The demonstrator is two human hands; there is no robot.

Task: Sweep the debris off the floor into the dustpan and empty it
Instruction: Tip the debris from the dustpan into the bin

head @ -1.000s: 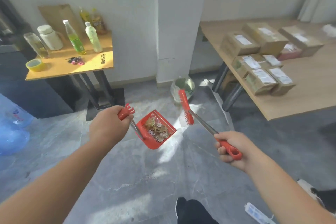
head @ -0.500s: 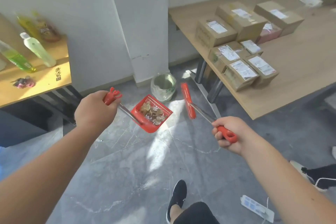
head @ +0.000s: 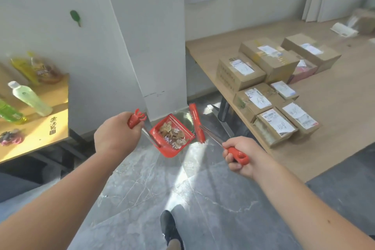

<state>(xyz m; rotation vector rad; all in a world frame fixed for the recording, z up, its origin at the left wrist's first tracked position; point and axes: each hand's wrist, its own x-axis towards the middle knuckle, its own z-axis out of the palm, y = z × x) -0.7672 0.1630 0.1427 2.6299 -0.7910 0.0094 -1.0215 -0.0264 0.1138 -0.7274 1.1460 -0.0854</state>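
Your left hand (head: 116,134) is fisted around the red grip of the dustpan (head: 171,137), fingers fully curled, and your right hand (head: 240,153) is fisted the same way around the red handle of the brush (head: 197,123). Against the frame half a second back, both hands sit higher and closer to the pillar (head: 146,42); the left side table (head: 36,128) with its bottles (head: 28,98) has come further into view, and the dustpan now overlaps the bin (head: 185,118) at the pillar's foot where earlier it hung short of it. Grips unchanged. Dustpan: held in the air above the grey floor (head: 162,189), roughly level, debris (head: 172,135) of brown scraps and paper bits lying in the tray. Its metal shaft runs from your left fist down and right to the tray, and the tray's open lip points away from you, toward the bin. Brush: head long axis near vertical in the picture, just right of the dustpan, apart from it; its shaft slants down-right to your right fist. Right of that, cardboard boxes (head: 269,63) sit on the long wooden table (head: 334,128). One shoe (head: 169,227) shows at bottom centre.
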